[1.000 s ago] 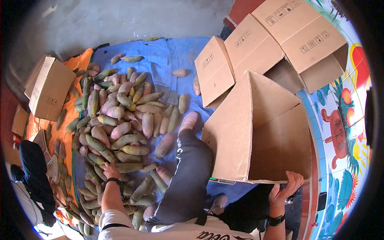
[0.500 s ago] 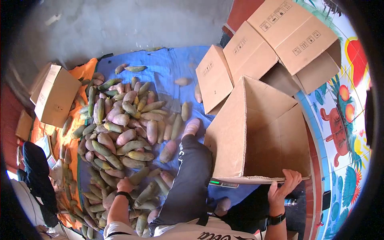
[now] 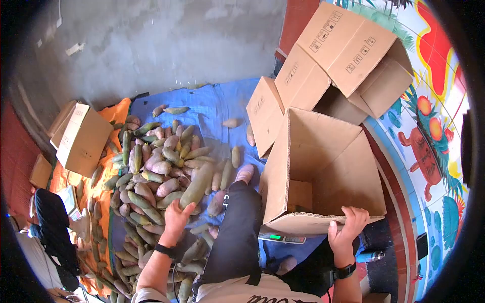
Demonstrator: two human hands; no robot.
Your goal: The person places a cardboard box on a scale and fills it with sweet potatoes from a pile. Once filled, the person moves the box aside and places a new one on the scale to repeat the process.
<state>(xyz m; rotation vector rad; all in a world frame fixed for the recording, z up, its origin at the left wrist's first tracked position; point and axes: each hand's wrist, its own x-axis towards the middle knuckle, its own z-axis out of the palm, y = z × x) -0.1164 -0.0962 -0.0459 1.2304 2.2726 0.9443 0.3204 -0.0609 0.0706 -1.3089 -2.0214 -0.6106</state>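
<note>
My left hand (image 3: 178,218) is closed round the lower end of a long pale-green radish (image 3: 198,183), lifted above the heap. Beneath and beside it spreads a large pile of green and pinkish radishes (image 3: 151,169) on a blue sheet (image 3: 222,103). My right hand (image 3: 348,224) grips the near rim of an open cardboard box (image 3: 275,177), thumb outside. Under the box's near side shows a scale (image 3: 283,238) with a lit green display. Something dark lies at the box's bottom, mostly hidden by the near wall.
More cardboard boxes (image 3: 323,55) lie on their sides behind the open box. Another box (image 3: 83,141) stands left on an orange sheet (image 3: 118,113). My leg (image 3: 235,227) stretches between pile and box. A blue bottle (image 3: 370,256) lies right; another person's dark-clothed limb (image 3: 53,227) shows left.
My left hand has raised a radish off the pile, moving up and right. My right hand stays on the box rim. The camera view has tilted slightly.
</note>
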